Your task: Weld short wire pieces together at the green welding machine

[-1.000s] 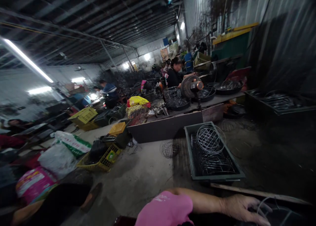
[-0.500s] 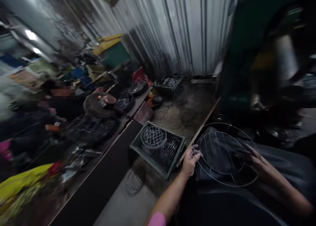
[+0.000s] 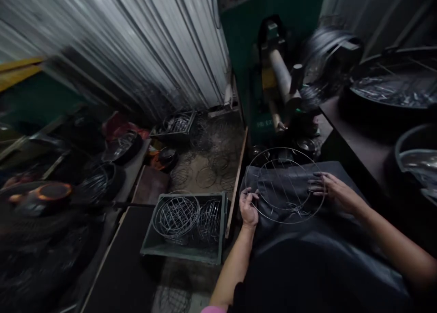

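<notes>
- Holding a round wire grille [image 3: 285,185] flat over the lap, both hands on its rim; the grille lies on dark grey cloth [image 3: 327,240] spread across the knees.
- Left hand [image 3: 248,208] at the grille's near-left edge, fingers curled and closed on the outer ring, thumb over the wire.
- Right hand [image 3: 332,192] at the right edge, palm down, fingers spread and lying across the ring and the straight cross wires; whether it actually pinches the wire, cannot tell.
- Grille: one thin outer ring, a smaller ring inside it, several parallel straight wires across the middle. Bare metal, light grey.
- Green plastic crate [image 3: 155,247] on the floor just left of the left hand, holding domed wire baskets [image 3: 175,215] side by side.
- Wooden plank [image 3: 236,181] runs between crate and lap, on edge.
- Loose wire rings [image 3: 205,169] scattered on the floor beyond the crate, near a second tray of wire parts [image 3: 177,121] by the wall.
- Corrugated metal wall [image 3: 136,44] behind, blurred by camera motion.
- Green machine [image 3: 273,76] with a pale roller [image 3: 282,74] stands ahead, beyond the grille.
- Dark bench [image 3: 355,135] to the right carries a large round black tub [image 3: 392,89] of shiny metal parts; a grey bucket [image 3: 414,158] sits nearer, well apart from the right hand.
- Left side of view: dark pans and a fan with an orange hub [image 3: 51,192], all blurred.
</notes>
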Available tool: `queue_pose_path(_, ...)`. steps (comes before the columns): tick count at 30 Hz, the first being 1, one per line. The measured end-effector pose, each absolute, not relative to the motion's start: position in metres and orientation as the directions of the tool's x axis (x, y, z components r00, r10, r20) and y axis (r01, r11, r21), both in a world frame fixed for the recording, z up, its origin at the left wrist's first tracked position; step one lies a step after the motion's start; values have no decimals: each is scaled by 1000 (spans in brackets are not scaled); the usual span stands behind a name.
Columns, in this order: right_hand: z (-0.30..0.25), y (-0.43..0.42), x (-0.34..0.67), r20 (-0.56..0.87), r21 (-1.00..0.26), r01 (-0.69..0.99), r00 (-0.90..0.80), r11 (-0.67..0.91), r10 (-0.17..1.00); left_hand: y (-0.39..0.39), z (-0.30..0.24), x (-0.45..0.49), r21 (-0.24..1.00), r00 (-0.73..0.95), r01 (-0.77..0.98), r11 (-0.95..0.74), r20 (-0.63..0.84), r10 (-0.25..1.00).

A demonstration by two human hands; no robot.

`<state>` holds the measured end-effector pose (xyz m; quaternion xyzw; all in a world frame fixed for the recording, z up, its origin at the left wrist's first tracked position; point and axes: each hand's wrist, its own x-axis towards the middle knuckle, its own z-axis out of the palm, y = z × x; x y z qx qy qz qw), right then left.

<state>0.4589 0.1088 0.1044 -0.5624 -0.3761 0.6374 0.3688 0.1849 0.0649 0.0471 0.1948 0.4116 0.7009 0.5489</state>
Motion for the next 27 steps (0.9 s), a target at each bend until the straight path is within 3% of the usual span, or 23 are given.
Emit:
queue_pose_path(3,85,85,467,-545,-823,258,-110,-506,831,67,41,178,773,-337,-633,-50,-217,916)
queue_pose_path(6,70,67,464,-573,-754,519,-217,-403,791,73,40,174,775,-333,-631,-25,-242,911)
queue_pose_path(10,61,64,459,-466,-768,608,-314,-201,827,79,40,175,801,-296,-599,17,-240,925)
queue_pose_path(13,64,70,470,-519,-787,504,-229,-355,824,79,40,177,822,-297,-569,17,-224,928)
queue_pose_path(15,71,75,480,-516,-837,314,-179,-449,838,79,42,180,834,-314,-551,3,-211,926)
queue_pose_path(19,87,81,477,-359,-919,-68,-258,-387,897,77,51,189,871,-342,-491,7,-201,918)
queue_pose_path(23,107,83,456,-371,-918,-100,-114,-383,921,76,74,204,932,-361,-361,8,-148,921)
queue_pose_path(27,127,88,461,-412,-895,-193,20,-401,911,75,111,219,933,-212,-359,-5,-77,974)
